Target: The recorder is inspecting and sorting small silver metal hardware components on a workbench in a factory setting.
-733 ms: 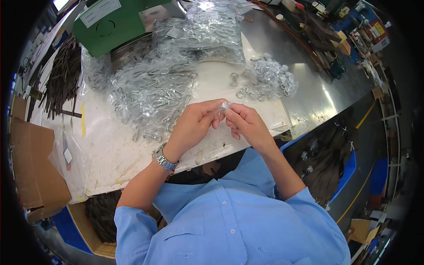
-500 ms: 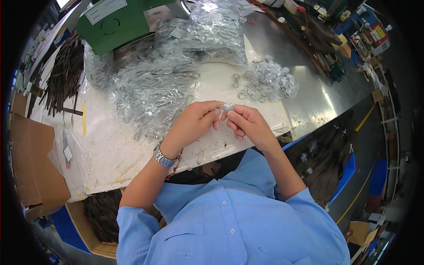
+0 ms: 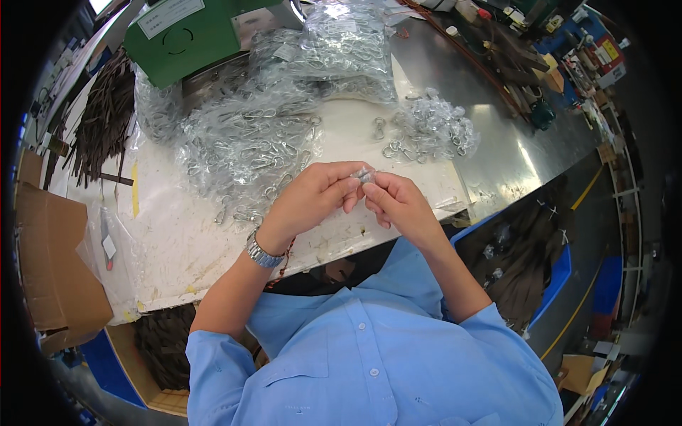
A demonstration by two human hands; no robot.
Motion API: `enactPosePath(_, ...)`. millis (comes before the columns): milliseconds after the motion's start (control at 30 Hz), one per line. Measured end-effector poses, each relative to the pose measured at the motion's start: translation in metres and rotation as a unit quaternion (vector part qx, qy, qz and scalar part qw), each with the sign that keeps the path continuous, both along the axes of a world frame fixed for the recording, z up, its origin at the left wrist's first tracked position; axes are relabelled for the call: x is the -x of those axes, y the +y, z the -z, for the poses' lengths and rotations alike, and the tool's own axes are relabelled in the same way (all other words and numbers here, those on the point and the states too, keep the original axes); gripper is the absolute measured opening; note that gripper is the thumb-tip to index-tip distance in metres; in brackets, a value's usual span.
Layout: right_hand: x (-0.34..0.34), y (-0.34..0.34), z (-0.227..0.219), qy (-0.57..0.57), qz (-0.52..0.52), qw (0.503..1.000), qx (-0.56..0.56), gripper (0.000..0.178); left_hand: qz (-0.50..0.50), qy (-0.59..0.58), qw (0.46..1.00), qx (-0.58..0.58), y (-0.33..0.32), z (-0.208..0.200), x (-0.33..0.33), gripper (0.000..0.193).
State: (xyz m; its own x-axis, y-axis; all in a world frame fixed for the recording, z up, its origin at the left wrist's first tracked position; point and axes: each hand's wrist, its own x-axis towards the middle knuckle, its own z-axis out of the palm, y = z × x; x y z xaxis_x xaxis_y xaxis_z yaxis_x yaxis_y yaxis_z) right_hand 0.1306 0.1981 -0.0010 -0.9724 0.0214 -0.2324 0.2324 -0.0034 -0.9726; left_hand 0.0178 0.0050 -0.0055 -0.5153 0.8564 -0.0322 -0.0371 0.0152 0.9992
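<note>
Over the front of the white-topped table (image 3: 186,248), my left hand (image 3: 312,195) and my right hand (image 3: 403,206) meet fingertip to fingertip. Both pinch a small piece wrapped in crumpled clear plastic (image 3: 364,174); what lies inside the wrap is too small to make out. Beyond my left hand spreads a heap of metal snap hooks in clear plastic (image 3: 249,145). A smaller pile of crumpled clear wraps with hooks (image 3: 442,128) sits beyond my right hand. Beside that pile lie a loose metal hook (image 3: 379,128) and some more hooks (image 3: 399,150).
A green machine or box (image 3: 181,42) and bulging clear bags of hooks (image 3: 344,46) stand at the back. Dark brown straps (image 3: 106,117) hang at the left, above a cardboard box (image 3: 57,259). Tools and cables (image 3: 497,57) lie on the metal surface (image 3: 497,153) at right.
The fingers have shifted slightly around the small wrapped piece, and my right thumb now presses closer to my left fingertips. Both forearms stay nearly in place.
</note>
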Motion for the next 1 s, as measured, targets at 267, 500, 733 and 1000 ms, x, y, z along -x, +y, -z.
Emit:
enactPosePath(267,0.002,0.005,0.002,-0.01,0.004,1.0,0.019,0.026,0.007,-0.037,0.999,0.015,-0.001,-0.013,0.001,0.031)
enactPosePath(500,0.002,0.0,-0.009,0.008,0.001,1.0,-0.026,0.025,0.025,-0.012,0.999,0.024,-0.001,-0.005,0.001,0.024)
enactPosePath(733,0.012,0.022,-0.006,0.063,0.062,0.986,-0.141,0.023,-0.032,0.053,0.996,0.063,-0.001,-0.007,0.005,0.029)
enactPosePath(1000,0.032,0.057,-0.02,0.213,0.281,0.821,-0.449,0.042,-0.32,-0.047,0.936,-0.14,-0.02,-0.032,0.024,0.032)
